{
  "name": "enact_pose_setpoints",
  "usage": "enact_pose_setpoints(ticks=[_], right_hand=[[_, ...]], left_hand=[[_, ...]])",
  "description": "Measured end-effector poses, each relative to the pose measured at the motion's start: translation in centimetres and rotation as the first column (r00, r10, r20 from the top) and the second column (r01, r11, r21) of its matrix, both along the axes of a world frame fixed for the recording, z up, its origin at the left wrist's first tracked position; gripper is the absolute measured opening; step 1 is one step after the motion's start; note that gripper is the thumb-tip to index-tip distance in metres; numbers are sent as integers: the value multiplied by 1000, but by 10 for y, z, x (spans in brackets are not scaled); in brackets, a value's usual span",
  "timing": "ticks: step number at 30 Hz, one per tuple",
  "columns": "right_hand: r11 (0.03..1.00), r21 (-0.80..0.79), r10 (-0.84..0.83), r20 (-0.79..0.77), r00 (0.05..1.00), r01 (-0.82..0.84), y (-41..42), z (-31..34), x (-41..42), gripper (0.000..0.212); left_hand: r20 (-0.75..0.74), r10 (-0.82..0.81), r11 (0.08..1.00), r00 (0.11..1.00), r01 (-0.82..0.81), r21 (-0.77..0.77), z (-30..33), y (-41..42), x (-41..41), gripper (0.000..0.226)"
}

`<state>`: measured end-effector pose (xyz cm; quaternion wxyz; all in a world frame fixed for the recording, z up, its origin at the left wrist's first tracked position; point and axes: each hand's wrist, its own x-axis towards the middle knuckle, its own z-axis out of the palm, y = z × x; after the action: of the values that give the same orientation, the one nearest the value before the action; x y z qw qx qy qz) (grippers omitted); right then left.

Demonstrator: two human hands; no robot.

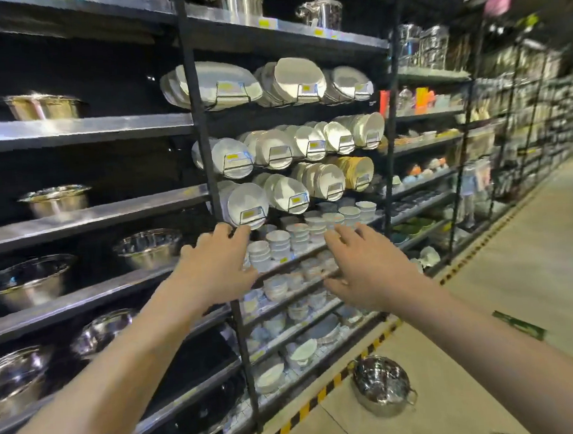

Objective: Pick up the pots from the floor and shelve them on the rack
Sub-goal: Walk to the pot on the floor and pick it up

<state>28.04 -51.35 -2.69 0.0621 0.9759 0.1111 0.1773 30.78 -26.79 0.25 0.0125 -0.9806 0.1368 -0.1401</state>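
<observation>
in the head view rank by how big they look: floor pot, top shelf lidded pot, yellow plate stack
1. floor pot, though it sits nearest the camera
2. lidded pot and yellow plate stack look alike; no ranking

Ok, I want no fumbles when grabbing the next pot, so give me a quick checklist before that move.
1. Left hand free: ok, fingers spread, holding nothing.
2. Right hand free: ok, open and empty.
3. Pot on the floor within view: ok, upright by the striped floor tape.
4. Pot's handles reachable: ok, one sticks out at its right side.
5. Room on the rack beside the steel bowls: ok, gaps show.
6. Second pot at the bottom edge: cannot tell, barely visible.
</observation>
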Motion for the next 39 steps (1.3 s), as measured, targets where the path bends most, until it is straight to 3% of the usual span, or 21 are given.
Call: enact_pose_setpoints(ticks=[8, 13, 20, 24, 31, 39], right_hand=[[937, 7, -346, -90, 934, 348, -127, -43, 56, 78], [828, -13, -558, -108, 823, 560, -184, -56, 78, 75], [646, -9, -756, -143, 639, 763, -277, -91, 73, 75], [568, -9, -809, -191, 556, 823, -339, -130, 73, 85], [502, 25, -810, -338, 480, 864, -440, -219, 92, 78], [446, 97, -785, -436, 441, 890, -521, -395, 137, 70]], left_hand=[[-94, -336, 940, 937, 340, 27, -48, -142, 144, 62], [-120, -535, 842, 836, 539, -1, -66, -229, 217, 53], [-223, -677, 716, 701, 698, 21, -103, -384, 261, 69], [-261, -729, 647, 633, 761, 36, -139, -466, 269, 62], [-341, -760, 590, 553, 808, -5, -230, -587, 283, 66], [-423, -741, 588, 521, 808, -35, -411, -687, 321, 63]])
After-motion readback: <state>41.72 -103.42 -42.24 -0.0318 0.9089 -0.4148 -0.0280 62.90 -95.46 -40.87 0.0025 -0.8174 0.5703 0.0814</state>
